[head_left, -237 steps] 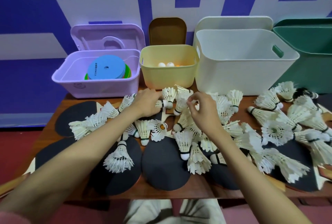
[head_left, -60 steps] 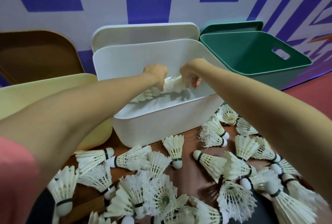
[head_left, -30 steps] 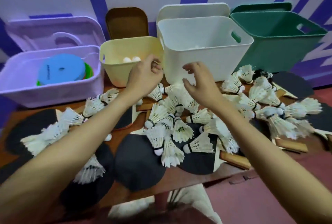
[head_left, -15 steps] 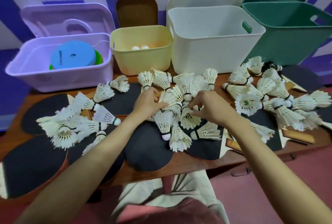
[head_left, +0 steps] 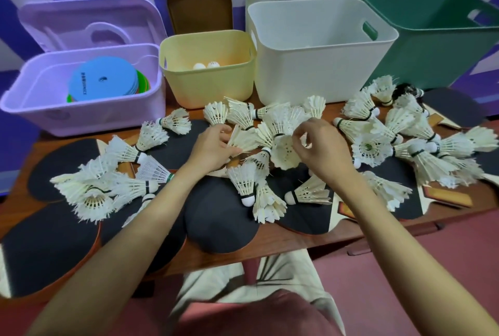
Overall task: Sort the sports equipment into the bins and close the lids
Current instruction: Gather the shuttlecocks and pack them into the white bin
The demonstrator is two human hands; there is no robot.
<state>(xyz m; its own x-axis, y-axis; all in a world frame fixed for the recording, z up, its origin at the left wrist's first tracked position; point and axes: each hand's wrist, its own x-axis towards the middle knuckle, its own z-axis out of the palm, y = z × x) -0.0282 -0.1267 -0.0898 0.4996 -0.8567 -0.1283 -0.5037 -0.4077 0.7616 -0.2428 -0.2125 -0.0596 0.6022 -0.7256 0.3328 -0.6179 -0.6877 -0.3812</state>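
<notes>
1. Head view, and what has changed: two seconds back both of my hands were up over the white bin point(head_left: 321, 60), letting go of a handful of shuttlecocks; now they are down on the table point(head_left: 283, 238) again, in the middle cluster of shuttlecocks point(head_left: 272, 130). I read that as one batch delivered and the next grab starting (many loads remain, by the look of it).
2. Far left, the purple bin point(head_left: 81, 109) holds the coloured discs point(head_left: 101, 80), and the yellow bin point(head_left: 208, 84) beside it holds a few white balls point(head_left: 206, 65). All four lids lean open behind their bins, so no closing has begun.
3. My left hand point(head_left: 213, 145) has its fingers curled, pinching the feather skirt of one shuttlecock in the cluster.
4. My right hand point(head_left: 320, 144) is likewise curled, fingertips nipping the feathers of a neighbouring shuttlecock just beside the left hand's.
5. Right of that, more shuttlecocks lie over the black paddles point(head_left: 218, 217), which are unsorted; the green bin point(head_left: 437, 39) shows nothing inside from here.
</notes>
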